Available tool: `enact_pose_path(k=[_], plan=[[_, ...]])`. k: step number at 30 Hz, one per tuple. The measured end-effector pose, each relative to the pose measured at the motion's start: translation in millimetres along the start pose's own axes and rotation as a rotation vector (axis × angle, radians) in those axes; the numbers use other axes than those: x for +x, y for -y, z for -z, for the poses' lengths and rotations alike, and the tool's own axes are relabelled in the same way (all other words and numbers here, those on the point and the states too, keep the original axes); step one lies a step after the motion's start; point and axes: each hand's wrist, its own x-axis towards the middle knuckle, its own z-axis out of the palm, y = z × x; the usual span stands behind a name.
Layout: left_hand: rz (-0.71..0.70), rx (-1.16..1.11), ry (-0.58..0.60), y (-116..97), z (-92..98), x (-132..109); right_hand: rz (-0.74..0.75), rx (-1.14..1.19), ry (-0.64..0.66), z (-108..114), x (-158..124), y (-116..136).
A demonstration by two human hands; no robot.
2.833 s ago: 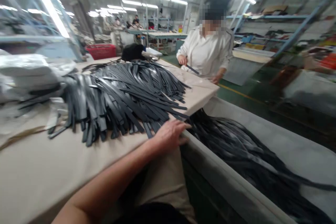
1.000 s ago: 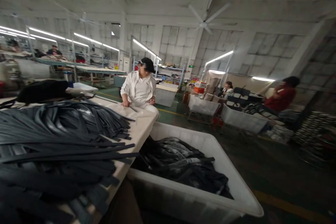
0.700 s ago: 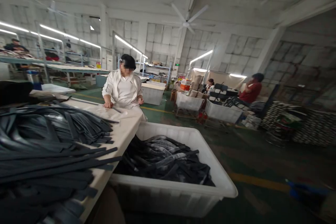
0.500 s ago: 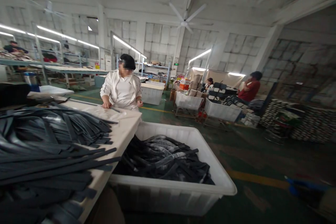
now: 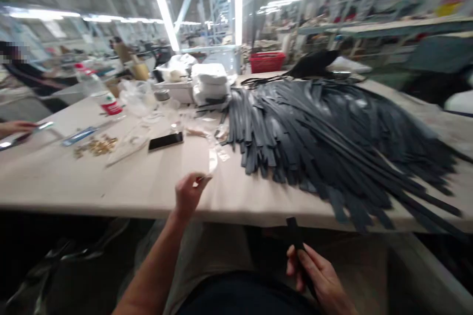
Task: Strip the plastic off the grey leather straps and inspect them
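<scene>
My left hand (image 5: 188, 194) is over the table's front part, thumb and fingertips pinched on the end of a white strip (image 5: 213, 160), blurred, perhaps tape or labels. In front of the table edge, my right hand (image 5: 314, 270) is closed around a dark strap (image 5: 293, 230), whose flat end points up and away from me. A big heap of dark grey straps (image 5: 295, 128) covers the table's right half, many ends toward me. Small pale pieces (image 5: 223, 155) lie beside the white strip.
On the cream table (image 5: 148, 187) lie a phone (image 5: 166, 141), small gold-coloured parts (image 5: 101, 145), a blue packet (image 5: 79, 136) and a bottle with a red label (image 5: 110, 103). White bundles (image 5: 210, 81) and a red basket (image 5: 267, 62) stand behind. Another person's hand (image 5: 16, 128) is at far left.
The view has swung from the white bin and a co-worker to the table in front of me. Both my hands are now in view, holding the white strip and a strap.
</scene>
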Motion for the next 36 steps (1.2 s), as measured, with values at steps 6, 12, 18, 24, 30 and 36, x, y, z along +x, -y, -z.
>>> enact_pose_path(k=[6, 12, 18, 24, 30, 36], plan=[[-0.128, 0.040, 0.011, -13.3, 34.7, -31.6, -0.040, 0.048, 0.161, -36.3, 22.7, 69.6], [-0.234, 0.018, 0.079, -27.2, 38.5, -44.3, -0.096, -0.006, 0.367, -95.4, 80.9, 113.9], [-0.087, -0.160, 0.260, -45.0, 35.6, -51.3, -0.013, -0.154, 0.320, -126.6, 109.7, 123.4], [0.653, -0.607, 0.251, -53.2, 38.4, -52.8, 0.107, -0.232, 0.206, -113.4, 108.6, 132.9], [0.864, -0.785, 0.669, -64.2, 25.6, -41.7, 0.197, -0.324, 0.221, -105.2, 103.7, 137.2], [0.971, -0.840, 0.665, -73.7, 11.3, -40.4, 0.263, -0.334, 0.207, -90.2, 100.5, 132.8]])
